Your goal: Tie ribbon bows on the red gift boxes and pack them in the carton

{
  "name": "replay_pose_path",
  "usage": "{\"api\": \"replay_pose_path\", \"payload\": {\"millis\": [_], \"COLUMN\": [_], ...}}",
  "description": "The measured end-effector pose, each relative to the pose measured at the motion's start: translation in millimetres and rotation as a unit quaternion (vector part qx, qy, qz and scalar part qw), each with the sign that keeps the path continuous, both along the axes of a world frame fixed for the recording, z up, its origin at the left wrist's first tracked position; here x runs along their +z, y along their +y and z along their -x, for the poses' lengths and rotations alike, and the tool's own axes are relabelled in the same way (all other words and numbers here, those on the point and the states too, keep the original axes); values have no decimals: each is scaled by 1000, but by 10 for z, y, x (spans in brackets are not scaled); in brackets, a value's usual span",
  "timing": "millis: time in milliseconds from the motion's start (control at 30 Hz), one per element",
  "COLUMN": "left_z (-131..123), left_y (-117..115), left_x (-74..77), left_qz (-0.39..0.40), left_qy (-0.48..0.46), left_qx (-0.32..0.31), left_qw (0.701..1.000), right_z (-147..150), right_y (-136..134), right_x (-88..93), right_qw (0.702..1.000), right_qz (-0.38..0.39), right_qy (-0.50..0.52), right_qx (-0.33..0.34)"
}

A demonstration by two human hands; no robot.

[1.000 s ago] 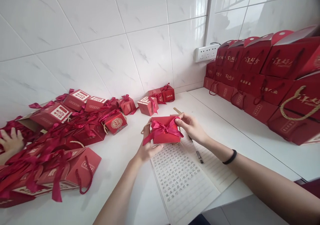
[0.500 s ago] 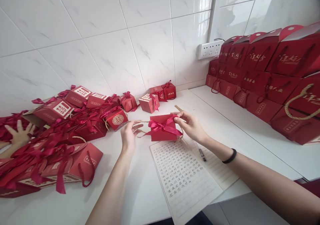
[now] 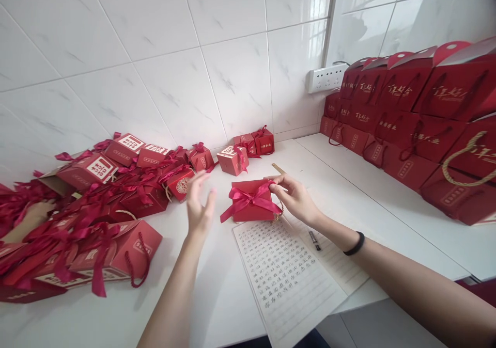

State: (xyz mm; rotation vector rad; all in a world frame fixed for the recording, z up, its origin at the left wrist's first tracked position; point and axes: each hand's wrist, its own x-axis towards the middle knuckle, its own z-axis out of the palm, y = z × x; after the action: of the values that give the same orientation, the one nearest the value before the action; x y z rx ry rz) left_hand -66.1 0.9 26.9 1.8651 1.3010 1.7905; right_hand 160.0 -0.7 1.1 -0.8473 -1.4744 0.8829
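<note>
Pointing left to right along its long axis, the red box has its bow pinched by the right hand; the left hand hangs spread nearby.

Everything is brightly lit; glare is reflected by tiles above the socket; the left hand is blurred.

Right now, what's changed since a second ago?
Your left hand has let go of the red box and moved left. The other person's hand no longer shows at far left. Your right hand stays at the ribbon; the notebook lies as before.
</note>
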Motion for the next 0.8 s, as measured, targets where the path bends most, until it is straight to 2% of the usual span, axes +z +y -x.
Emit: {"api": "replay_pose_path", "payload": {"millis": [67, 100, 167, 267, 400, 567, 800], "left_z": [-112, -166, -252, -311, -309, -294, -358], "left_y": [-33, -49, -76, -98, -130, -174, -166], "left_x": [-58, -86, -130, -139, -55, 23, -54], "left_qz": [77, 113, 158, 189, 231, 302, 273], "left_qy": [-8, -13, -18, -38, -50, -48, -73], "left_qx": [-134, -177, -216, -215, -210, -233, -227], "left_qw": [988, 978, 963, 957, 949, 923, 932], "right_z": [14, 18, 22, 20, 15, 12, 33], "right_y": [-32, -46, -65, -71, -70, -91, -94], "right_x": [12, 16, 23, 30, 49, 86, 80], "right_qw": [1000, 1000, 1000, 1000, 1000, 998, 998], "right_qz": [-13, -19, -26, -20, 2, 34, 40], "right_qy": [-10, -13, -13, -4, 10, 32, 40], "right_qx": [5, 7, 11, 18, 25, 43, 39]}}
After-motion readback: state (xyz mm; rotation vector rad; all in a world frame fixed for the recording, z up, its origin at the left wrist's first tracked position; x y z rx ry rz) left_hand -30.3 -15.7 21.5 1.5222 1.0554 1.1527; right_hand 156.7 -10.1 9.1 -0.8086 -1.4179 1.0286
